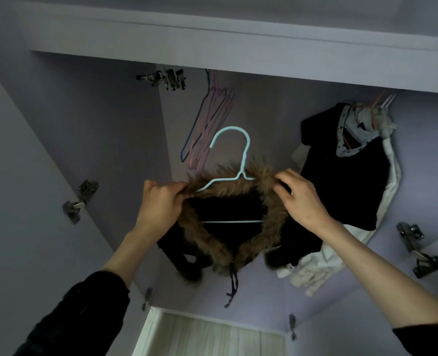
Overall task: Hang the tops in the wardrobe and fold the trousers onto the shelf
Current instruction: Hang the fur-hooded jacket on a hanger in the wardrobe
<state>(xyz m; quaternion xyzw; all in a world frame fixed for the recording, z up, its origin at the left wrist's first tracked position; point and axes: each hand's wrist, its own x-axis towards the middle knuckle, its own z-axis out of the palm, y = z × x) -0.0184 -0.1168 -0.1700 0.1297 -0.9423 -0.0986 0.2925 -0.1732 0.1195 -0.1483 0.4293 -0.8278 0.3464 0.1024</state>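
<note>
A black top with a brown fur collar [221, 249] sits on a light blue hanger [234, 142], held up inside the open wardrobe. My left hand [158, 205] pinches the fur at the hanger's left shoulder. My right hand [301, 199] grips the fur and black fabric at the right shoulder. The hanger's hook points up, free of any rail. The rail itself is hidden behind the wardrobe's top panel.
Several empty pink and blue hangers [207, 119] hang at the back centre. At the right hang a black top with a patterned collar [346, 176] and white garments [313, 268]. The doors stand open, with metal hinges [80, 201] left and right. A pale wooden drawer front [212, 335] lies below.
</note>
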